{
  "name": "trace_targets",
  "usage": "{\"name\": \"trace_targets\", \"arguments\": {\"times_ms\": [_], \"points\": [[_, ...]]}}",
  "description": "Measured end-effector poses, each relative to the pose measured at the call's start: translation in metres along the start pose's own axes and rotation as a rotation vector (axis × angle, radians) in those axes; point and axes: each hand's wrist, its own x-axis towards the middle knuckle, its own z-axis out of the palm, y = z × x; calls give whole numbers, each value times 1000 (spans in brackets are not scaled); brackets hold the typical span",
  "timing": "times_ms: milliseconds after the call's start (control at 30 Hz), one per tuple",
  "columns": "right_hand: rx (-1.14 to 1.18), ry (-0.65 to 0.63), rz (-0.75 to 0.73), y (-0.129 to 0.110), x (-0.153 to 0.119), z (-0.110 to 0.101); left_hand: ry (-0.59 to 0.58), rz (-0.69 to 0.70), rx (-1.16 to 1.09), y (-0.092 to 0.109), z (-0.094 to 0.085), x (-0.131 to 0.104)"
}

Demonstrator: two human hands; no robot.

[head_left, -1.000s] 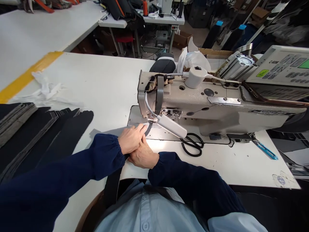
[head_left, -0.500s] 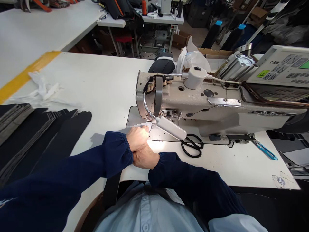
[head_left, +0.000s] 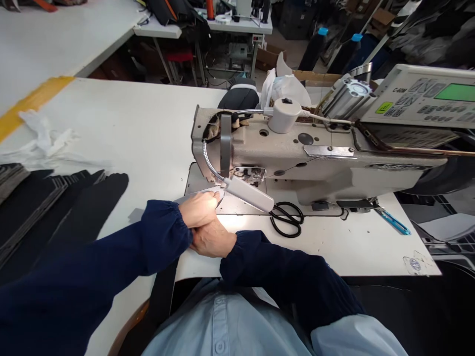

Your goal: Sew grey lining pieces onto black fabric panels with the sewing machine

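My left hand (head_left: 199,207) is closed at the edge of a light grey piece of fabric (head_left: 211,191), by the needle area of the sewing machine (head_left: 282,153). My right hand (head_left: 214,238) is tucked against the underside of the left, nearer to me. Its curled fingers are mostly hidden, and what they grip cannot be made out. A black strip of material (head_left: 163,291) hangs over the table's front edge below the hands. The machine's white lamp (head_left: 249,194) reaches down just right of my left fingertips.
Black-handled scissors (head_left: 287,220) lie right of the hands, and a blue cutter (head_left: 393,221) lies farther right. Stacked dark fabric pieces (head_left: 85,212) and white scraps (head_left: 48,138) lie at left. A control panel (head_left: 423,96) stands above the machine's right end.
The camera view has turned slightly right, so the machine and table appear farther left. Both hands remain together by the needle area, with no clear change of grip.
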Motion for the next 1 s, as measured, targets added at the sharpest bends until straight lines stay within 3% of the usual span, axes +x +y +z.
{"name": "trace_targets", "arguments": {"times_ms": [133, 267, 400, 667, 833, 1000], "points": [[41, -76, 92, -12, -2, -15, 37, 223, 5, -19, 5, -14], [-20, 1, 55, -32, -9, -24, 75, 493, 28, -34, 19, -32], [-39, 32, 8, -40, -14, -30, 95, 417, 86, -33, 31, -40], [-111, -97, -60, -34, -21, -43, 162, 301, 63, -28, 46, -29], [-153, -131, -32, -30, -25, -49, 207, 285, 70, -27, 39, -17], [-168, -213, -40, -17, -30, -57, 210, 294, 91, -35, 30, -24]]}}
